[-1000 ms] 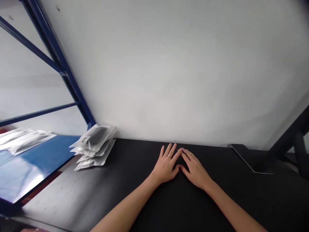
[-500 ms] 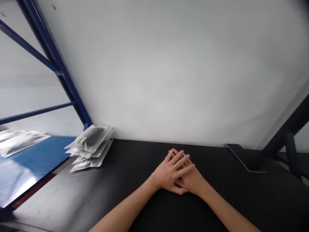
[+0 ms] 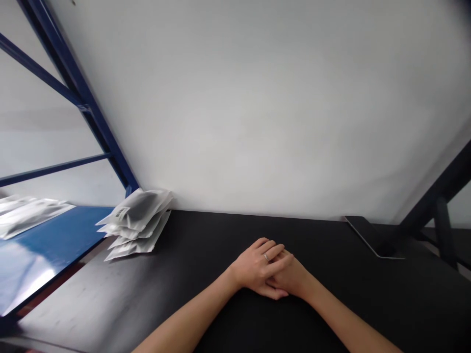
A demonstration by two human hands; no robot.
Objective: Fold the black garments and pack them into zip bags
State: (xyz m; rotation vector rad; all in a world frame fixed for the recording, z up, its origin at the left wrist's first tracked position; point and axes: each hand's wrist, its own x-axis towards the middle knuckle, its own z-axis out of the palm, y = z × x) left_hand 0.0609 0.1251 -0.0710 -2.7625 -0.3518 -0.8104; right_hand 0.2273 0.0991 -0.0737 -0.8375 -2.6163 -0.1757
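My left hand [image 3: 257, 267] lies over my right hand [image 3: 292, 275] on the black tabletop [image 3: 206, 245]. The left fingers, one with a ring [image 3: 266, 256], are bent and wrapped over the back of the right hand. Most of the right hand's fingers are hidden beneath the left, so their pose cannot be made out. No object shows in or between the two hands.
At the back left stands a stack of several pale plastic pouches [image 3: 138, 223], the top one labelled. A dark flat panel with a light edge [image 3: 368, 235] lies back right. Blue frame bars [image 3: 95, 117] and a blue table [image 3: 81, 223] are on the left; a white wall [image 3: 250, 108] rises behind.
Half a second ago the left fingers were stretched out and spread over the right hand. They have now curled down around it. The view has shifted slightly.
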